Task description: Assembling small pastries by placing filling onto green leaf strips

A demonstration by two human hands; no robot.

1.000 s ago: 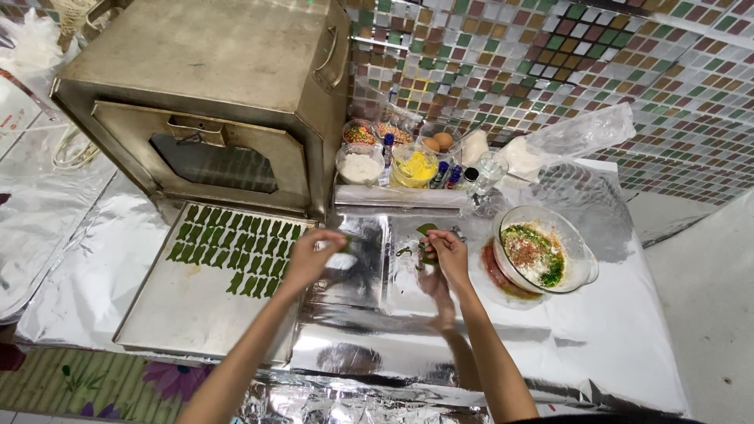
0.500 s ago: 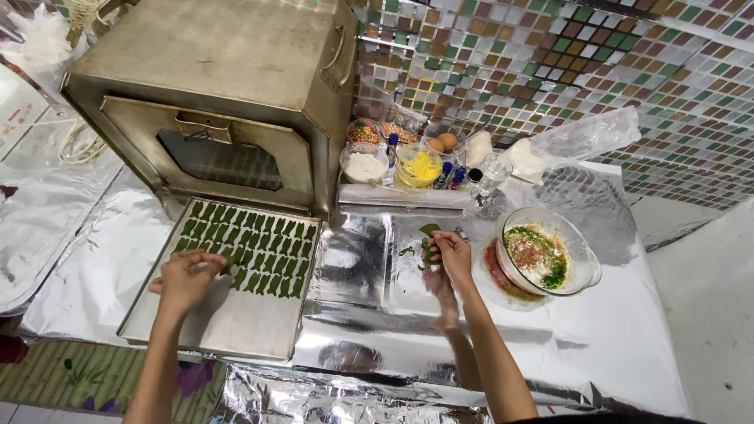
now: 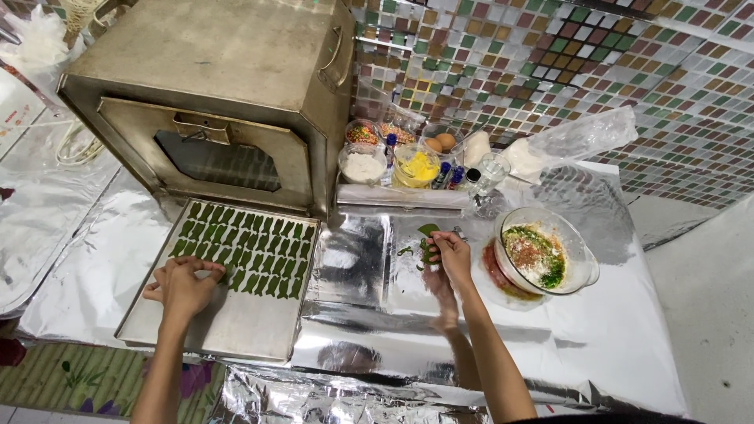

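Now my left hand [image 3: 182, 284], fingers curled, sets a green roll [image 3: 222, 274] into the lower row on the baking tray [image 3: 236, 330] at lower left. Three rows look filled, while the tray's near half lies bare. At frame centre, my right hand [image 3: 450, 256] pinches a leaf [image 3: 427, 230] from the foil [image 3: 369, 259], beside the glass bowl [image 3: 585, 263] of filling.

Bright even light; strong glare on foil [image 3: 369, 259]; edges bowed; focus sharp.

The left hand [image 3: 182, 284] lies palm down, fingers curled, arm stretched forward. The right hand [image 3: 451, 255] reaches out, fingertips pinched together.
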